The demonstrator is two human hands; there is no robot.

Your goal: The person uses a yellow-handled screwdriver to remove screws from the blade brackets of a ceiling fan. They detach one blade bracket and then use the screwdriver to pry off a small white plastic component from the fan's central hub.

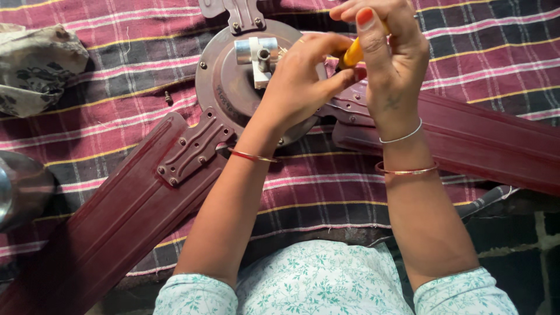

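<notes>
surface: i see a plaid cloth (pixel 484 46) under both hands, dark floor (pixel 513 233) nearer me.
left hand (pixel 297 87): resting on the fan motor (pixel 224 81), fingers together.
right hand (pixel 391 52): clamped on a yellow-handled tool (pixel 352 53).

Maroon fan blade (pixel 111 233), plaid cloth (pixel 484 41)

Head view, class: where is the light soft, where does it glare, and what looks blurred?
Head view: soft, even light on the plaid cloth; mild glare on the metal shaft block of the fan motor; the steel vessel at the left edge is blurred; dark shadow under the forearms.
</notes>
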